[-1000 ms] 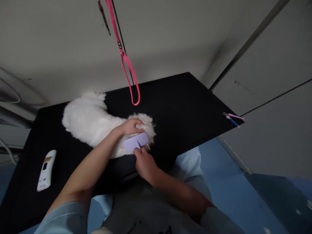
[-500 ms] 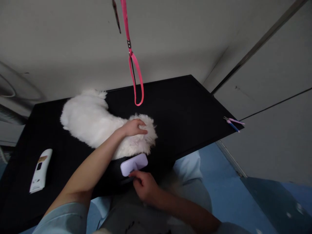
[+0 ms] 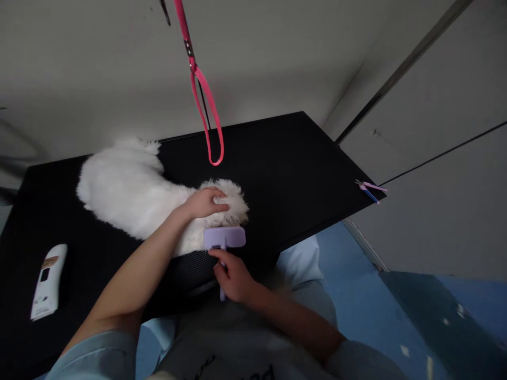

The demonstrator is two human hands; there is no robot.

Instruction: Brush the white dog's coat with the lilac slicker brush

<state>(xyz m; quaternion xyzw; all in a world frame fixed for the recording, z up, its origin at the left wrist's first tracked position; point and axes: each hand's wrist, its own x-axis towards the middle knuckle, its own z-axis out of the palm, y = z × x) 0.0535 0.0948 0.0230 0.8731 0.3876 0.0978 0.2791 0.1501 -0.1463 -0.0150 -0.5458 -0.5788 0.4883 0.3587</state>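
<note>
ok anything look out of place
The plier-like tool lies open at the right corner of the table, handles by the edge, where it might get knocked off. Pale flecks on the floor are too small to identify.

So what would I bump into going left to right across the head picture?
White handheld device → fluffy white animal's rump → purple brush → pink-and-blue nippers.
</note>
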